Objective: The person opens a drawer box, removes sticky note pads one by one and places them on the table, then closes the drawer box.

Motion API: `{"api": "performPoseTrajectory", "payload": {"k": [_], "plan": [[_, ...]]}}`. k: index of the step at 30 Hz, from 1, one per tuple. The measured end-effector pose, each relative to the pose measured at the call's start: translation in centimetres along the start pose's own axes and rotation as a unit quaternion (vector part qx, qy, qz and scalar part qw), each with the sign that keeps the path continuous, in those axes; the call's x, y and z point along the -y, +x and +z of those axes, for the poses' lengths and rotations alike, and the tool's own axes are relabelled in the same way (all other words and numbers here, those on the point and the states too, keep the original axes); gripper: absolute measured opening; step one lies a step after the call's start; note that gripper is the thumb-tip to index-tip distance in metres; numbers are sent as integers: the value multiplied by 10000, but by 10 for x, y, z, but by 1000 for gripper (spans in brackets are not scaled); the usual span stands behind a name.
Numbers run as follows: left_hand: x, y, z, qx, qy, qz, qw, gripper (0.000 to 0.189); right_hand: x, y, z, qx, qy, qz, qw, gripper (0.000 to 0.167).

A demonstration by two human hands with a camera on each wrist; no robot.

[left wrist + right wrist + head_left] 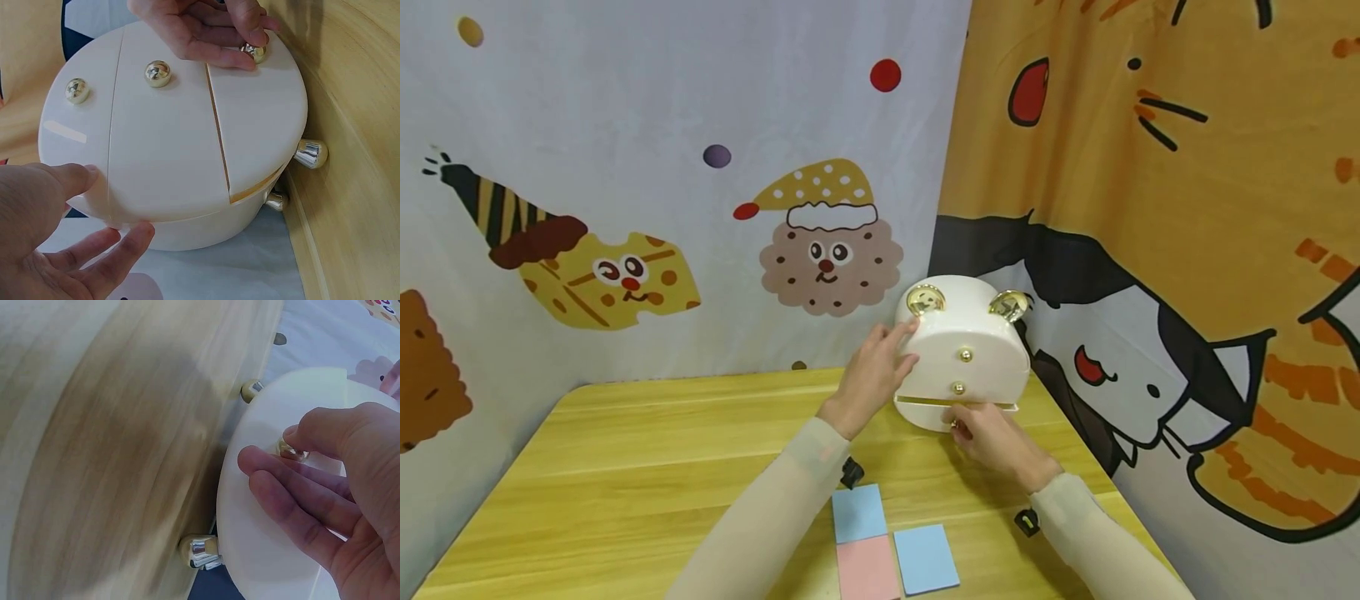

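Note:
A white, rounded storage box (936,367) with gold ear shapes (926,299) and drawers with round gold knobs stands at the back of the table. Its bottom drawer (919,414) is slightly pulled out, leaving a narrow gap above it. My right hand (996,442) pinches the gold knob (290,450) of that drawer between thumb and fingers. At the box's left side, my left hand (872,375) has its fingers spread and relaxed, with fingertips at the box's edge. The left wrist view shows the middle knob (157,74) and the top knob (77,90) untouched.
On the wooden table (700,467), nearer me, lie a blue square pad (859,512), a pink one (868,568) adjoining it and another blue pad (927,558) to their right. Behind the table hangs a cartoon-printed curtain (820,100). Gold feet (311,154) support the box.

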State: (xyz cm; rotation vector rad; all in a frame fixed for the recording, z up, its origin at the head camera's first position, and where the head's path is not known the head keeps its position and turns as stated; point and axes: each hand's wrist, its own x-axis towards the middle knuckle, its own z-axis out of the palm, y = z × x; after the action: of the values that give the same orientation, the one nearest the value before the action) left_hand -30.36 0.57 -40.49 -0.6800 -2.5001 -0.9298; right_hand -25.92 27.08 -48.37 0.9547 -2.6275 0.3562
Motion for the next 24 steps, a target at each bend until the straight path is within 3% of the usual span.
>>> {"api": "performPoseTrajectory", "payload": {"k": [24], "plan": [[1,0,0,-13,9,46,10000,61,18,-14,-10,406,63,142,9991,21]]}}
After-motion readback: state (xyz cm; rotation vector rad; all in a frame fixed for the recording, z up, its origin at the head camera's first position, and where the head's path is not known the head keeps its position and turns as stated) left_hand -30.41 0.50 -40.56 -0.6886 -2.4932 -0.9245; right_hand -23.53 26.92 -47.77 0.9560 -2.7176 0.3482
